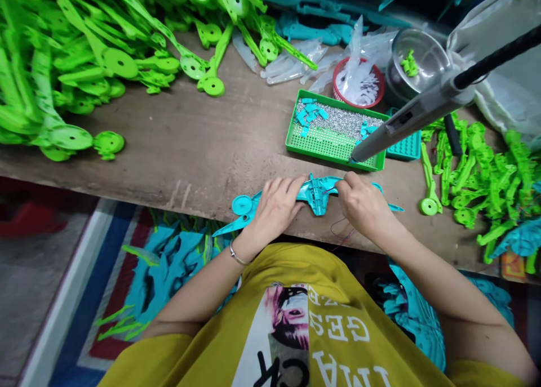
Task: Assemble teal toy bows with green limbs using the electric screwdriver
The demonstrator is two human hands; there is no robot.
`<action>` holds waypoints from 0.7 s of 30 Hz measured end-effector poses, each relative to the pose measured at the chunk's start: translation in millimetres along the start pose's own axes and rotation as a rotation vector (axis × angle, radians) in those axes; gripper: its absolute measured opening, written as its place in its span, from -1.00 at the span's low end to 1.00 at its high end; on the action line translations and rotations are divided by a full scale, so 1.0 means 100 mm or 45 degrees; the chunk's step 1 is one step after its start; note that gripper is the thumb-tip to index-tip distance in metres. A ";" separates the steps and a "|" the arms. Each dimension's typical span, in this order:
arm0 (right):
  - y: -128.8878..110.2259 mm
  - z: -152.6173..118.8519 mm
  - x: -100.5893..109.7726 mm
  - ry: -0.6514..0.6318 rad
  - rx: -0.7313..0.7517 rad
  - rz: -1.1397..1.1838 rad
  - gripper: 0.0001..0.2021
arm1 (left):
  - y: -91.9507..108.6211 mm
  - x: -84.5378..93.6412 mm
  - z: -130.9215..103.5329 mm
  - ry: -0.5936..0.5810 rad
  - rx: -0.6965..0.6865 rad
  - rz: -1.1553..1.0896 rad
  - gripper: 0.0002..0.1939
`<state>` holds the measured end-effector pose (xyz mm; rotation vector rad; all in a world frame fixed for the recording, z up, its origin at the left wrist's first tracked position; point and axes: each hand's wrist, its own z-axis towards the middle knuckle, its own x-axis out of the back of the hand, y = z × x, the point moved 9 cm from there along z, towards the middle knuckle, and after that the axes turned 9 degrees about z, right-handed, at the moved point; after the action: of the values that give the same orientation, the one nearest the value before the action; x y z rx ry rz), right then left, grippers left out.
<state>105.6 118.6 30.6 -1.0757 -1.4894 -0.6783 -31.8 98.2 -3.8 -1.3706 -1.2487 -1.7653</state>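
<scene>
A blue plastic bow-shaped part (318, 198) lies across the table's front edge, its inner side facing up. My left hand (276, 204) is wrapped over its left arm, beside a round blue disc (242, 205). My right hand (361, 198) pinches at the right arm of the part, where thin dark and reddish wires (344, 229) trail down over the table edge. Whatever lies between those fingertips is too small to make out.
Behind the part stands a green basket (323, 142) of screws and small blue pieces. A grey screwdriver (406, 114) hangs above it. Green parts (114, 63) heap up at the left, more green parts (486, 178) at the right. A red basket (359, 83) and metal bowl (418, 60) stand behind.
</scene>
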 end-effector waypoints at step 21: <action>0.29 0.04 -0.26 -0.170 -0.170 0.614 -0.80 | 0.04 -0.04 0.00 0.056 -0.177 -0.187 -0.76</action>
<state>128.5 127.5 -0.1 -1.5410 -1.2369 -0.3731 -27.5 96.5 -6.3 -1.3374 -1.2509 -2.0054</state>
